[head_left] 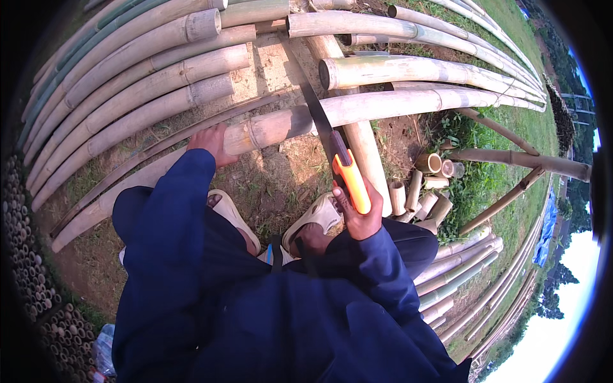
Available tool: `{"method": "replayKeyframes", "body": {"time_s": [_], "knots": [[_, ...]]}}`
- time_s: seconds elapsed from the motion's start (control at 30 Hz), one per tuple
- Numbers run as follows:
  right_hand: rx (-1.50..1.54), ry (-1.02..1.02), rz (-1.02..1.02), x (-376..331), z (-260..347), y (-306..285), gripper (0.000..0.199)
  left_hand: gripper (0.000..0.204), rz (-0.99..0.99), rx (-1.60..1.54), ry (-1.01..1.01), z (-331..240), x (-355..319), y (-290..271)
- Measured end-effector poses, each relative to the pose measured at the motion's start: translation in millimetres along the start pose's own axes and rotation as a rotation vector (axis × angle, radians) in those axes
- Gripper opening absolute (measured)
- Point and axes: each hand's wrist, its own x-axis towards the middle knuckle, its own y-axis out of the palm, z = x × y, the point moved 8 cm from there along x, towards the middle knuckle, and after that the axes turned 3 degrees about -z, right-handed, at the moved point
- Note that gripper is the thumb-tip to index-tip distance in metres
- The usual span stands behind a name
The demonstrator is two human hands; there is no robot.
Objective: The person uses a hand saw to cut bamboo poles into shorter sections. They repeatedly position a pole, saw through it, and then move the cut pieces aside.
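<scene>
Head view. Right hand [361, 214] closed around orange handle of hand saw [332, 150]; dark blade crossing bamboo pole [357, 108], teeth touching pole just right of its darker near end. Left hand [211, 142] pressed on that near end, fingers wrapped over butt of pole, close beside blade line. Pole lying across a pale support pole [364, 153] set crosswise beneath, above bare earth. Both feet in pale sandals [313, 217], planted just below cut.

Risks, as judgement:
- Blade jumping out of kerf on rounded, smooth surface; left hand near enough to be struck.
- Pole rolling on crosswise support if left-hand pressure eases; cut wandering or blade binding.
- Kerf pinching blade as long unsupported side sags; jerk on freeing.
- Short end dropping toward sandalled feet once severed.
- Splintering of lower wall near end of cut.

Containers. No proper vessel seen. Short cut bamboo sections [424, 191] heaped on grass at right, open hollow ends showing; nothing visible inside. Stacked bamboo poles [140, 70] at upper left, cut ends hollow, interiors dark, contents not discernible. Bundle of small cane ends [25, 255] at left edge, too small to judge.
</scene>
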Motion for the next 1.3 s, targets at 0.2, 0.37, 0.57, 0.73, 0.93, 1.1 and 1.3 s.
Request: {"method": "replayKeyframes", "body": {"time_s": [0.2, 0.37, 0.57, 0.73, 0.93, 1.1, 1.3], "knots": [[0.016, 0.010, 0.023, 0, 7, 1, 0.025, 0.075, -0.012, -0.049, 0.028, 10, 3, -5], [-0.070, -0.090, 0.016, -14, 19, 21, 0.021, 0.074, -0.007, -0.087, 0.089, 28, -19, -10], [-0.207, -0.144, 0.027, -26, 23, 40, 0.025, 0.077, -0.014, -0.017, 0.003, 39, -23, 2], [-0.238, -0.132, 0.007, -34, 27, 31, 0.016, 0.081, 0.043, -0.020, 0.015, 34, -16, 6], [-0.273, 0.068, 0.052, -130, 43, -25, 0.032, 0.079, 0.051, -0.038, -0.011, 25, -15, 4], [-0.192, -0.125, -0.006, -39, 20, 18, 0.015, 0.078, 0.070, -0.055, -0.005, 21, -6, 0], [-0.172, -0.012, 0.002, -108, 35, -17, 0.016, 0.080, 0.062, -0.021, -0.007, 31, -13, 2]]}}
